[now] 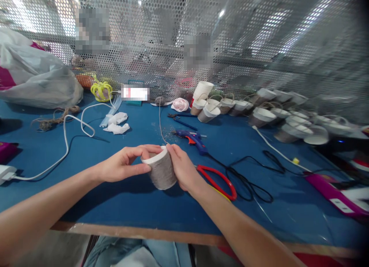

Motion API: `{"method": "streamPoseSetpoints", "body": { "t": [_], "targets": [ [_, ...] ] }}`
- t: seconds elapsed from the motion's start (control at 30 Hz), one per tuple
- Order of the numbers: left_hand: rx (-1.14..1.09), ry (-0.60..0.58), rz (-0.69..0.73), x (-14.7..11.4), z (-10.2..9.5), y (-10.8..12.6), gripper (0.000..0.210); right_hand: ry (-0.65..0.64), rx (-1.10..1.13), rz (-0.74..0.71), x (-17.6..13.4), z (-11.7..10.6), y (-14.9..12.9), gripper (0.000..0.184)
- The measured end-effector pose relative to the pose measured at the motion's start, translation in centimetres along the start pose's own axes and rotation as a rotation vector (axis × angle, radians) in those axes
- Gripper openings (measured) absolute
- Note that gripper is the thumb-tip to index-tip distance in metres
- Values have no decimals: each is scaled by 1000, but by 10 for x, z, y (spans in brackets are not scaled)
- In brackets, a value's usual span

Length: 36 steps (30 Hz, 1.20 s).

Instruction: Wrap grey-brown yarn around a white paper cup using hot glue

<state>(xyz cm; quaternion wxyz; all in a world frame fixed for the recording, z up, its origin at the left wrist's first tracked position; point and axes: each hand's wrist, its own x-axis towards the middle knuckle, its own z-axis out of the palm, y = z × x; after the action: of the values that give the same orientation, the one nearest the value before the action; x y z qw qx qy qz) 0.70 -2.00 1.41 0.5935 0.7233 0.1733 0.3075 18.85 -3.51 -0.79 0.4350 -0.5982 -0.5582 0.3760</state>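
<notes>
Between my hands a paper cup (163,174), wrapped in grey-brown twine below a white rim, is held tilted above the blue table. My left hand (127,163) pinches the rim, thumb outside and fingers in the mouth. Against the cup's right side, my right hand (182,165) closes around it, with its fingertips at the rim near the twine. That strand of twine (160,119) runs from a small ball (161,101) at the back of the table to the cup. Just right of my right hand lies a blue glue gun (192,139).
Scissors with red handles (221,178) lie partly under my right forearm. Several twine-wrapped cups (261,116) stand at the back right. Behind the glue gun are pliers (184,121). Black cable (245,178), a purple power strip (336,192), white cable (67,144) and a plastic bag (40,78) surround the work.
</notes>
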Motion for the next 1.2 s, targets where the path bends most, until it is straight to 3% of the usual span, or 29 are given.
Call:
{"method": "streamPoseSetpoints", "body": {
  "t": [0.17,0.27,0.37,0.5,0.67,0.87,1.03,1.2],
  "targets": [
    [184,-4,34,1,-1,3,6,68,-151,-81,0,-5,-7,33],
    [268,1,25,1,2,5,19,90,-278,-139,-2,-7,-11,30],
    [307,92,-65,3,10,6,28,104,-388,-188,-4,-5,-13,27],
    [314,211,-198,6,22,7,24,123,-486,-247,-8,0,-14,24],
    [312,308,-246,8,29,6,13,162,-569,-299,-10,4,-13,23],
    [329,341,-224,6,29,1,13,200,-636,-338,-9,6,-11,25],
    [300,305,-222,5,26,-1,13,189,-617,-347,-11,5,-11,25],
    [335,264,-244,4,20,5,14,85,-275,-319,-8,-5,-18,20]
  ]
}}
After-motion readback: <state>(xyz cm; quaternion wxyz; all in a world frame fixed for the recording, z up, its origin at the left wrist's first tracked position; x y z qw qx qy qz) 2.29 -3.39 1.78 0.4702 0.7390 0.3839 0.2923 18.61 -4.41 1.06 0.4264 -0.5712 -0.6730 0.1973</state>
